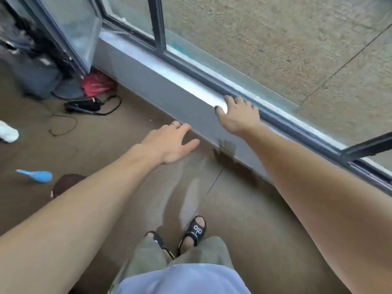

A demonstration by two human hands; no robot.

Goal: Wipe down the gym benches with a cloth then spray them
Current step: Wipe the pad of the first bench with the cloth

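No bench and no cloth show in this view. My right hand [238, 115] rests with straight fingers on the low grey window ledge [169, 66], its fingertips at the dark window frame [212, 75]. My left hand [171, 143] hangs in the air above the brown floor, fingers spread and relaxed, a ring on one finger, holding nothing. A blue object with a pale nozzle, perhaps a spray bottle [37, 176], lies on the floor at the far left, well away from both hands.
My feet in black sandals [195, 230] stand on the floor near the ledge. A red bag [96, 83], black cables with a device [84, 106], a grey bag [36, 79] and a white object [8, 132] clutter the far left corner. A round brown object [65, 183] sits beside my left forearm.
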